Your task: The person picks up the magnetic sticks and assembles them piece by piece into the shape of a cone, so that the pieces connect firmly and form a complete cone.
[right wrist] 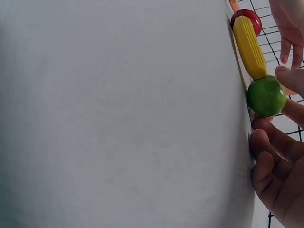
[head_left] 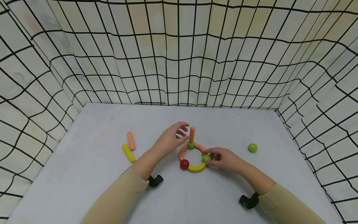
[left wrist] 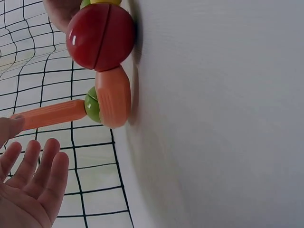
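Note:
A ring of curved sticks joined by balls lies on the white table. It has two orange curved pieces, a yellow curved piece, a red ball and two green balls. From the far green ball a straight orange stick stands upright. My left hand is beside this stick with its fingers spread loosely; the thumb overlaps the stick's top end in the left wrist view, and contact is uncertain. My right hand pinches the right green ball between thumb and fingers.
On the left lie a loose orange stick and a yellow stick. A loose green ball rests at the right. Black netting over white sheeting rises along the table's back and sides.

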The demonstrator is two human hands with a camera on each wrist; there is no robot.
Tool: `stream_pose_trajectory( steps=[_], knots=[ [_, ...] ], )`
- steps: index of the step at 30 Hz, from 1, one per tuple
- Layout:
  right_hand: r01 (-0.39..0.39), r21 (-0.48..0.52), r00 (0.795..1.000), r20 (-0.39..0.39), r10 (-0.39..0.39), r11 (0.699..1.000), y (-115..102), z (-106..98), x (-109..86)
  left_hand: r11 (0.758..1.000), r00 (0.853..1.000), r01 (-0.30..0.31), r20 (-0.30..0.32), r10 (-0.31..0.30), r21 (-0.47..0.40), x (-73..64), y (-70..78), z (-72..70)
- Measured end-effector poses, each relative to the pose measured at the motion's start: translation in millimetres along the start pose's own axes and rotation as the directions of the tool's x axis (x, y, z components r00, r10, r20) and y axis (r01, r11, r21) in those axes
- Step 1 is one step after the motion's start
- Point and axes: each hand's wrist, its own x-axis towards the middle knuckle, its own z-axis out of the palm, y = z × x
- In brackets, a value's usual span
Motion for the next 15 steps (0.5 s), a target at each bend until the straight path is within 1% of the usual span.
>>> stream_pose_trajectory(
  steps=[3, 5, 9, 12, 15],
  knots=[
    [-0.017, -0.004, 1.000, 0.000, 0.017, 1.000, 0.1, -0.5, 0.9, 1.000, 1.000, 0.009, -0.014, -0.008, 0.012, -8.5, -3.0, -4.2],
    [-0.033, 0.001, 0.999, -0.001, 0.033, 0.999, -0.1, -1.2, 2.0, 1.000, 1.000, 0.011, -0.008, -0.010, 0.029, -15.5, -4.4, -6.2],
    [-0.048, 0.016, 0.999, 0.007, 0.047, 0.999, -0.6, -2.3, 4.9, 0.997, 0.999, 0.023, 0.043, -0.026, 0.076, -29.9, -7.0, -7.7],
    [-0.037, 0.018, 0.999, 0.021, 0.036, 0.999, -1.0, -3.8, 7.4, 0.992, 0.994, 0.057, 0.086, -0.067, 0.116, -40.2, -8.4, -8.0],
    [-0.028, 0.031, 0.999, 0.038, 0.026, 0.999, -1.0, -6.0, 9.9, 0.985, 0.985, 0.093, 0.130, -0.112, 0.149, -49.1, -9.4, -8.3]
  ],
)
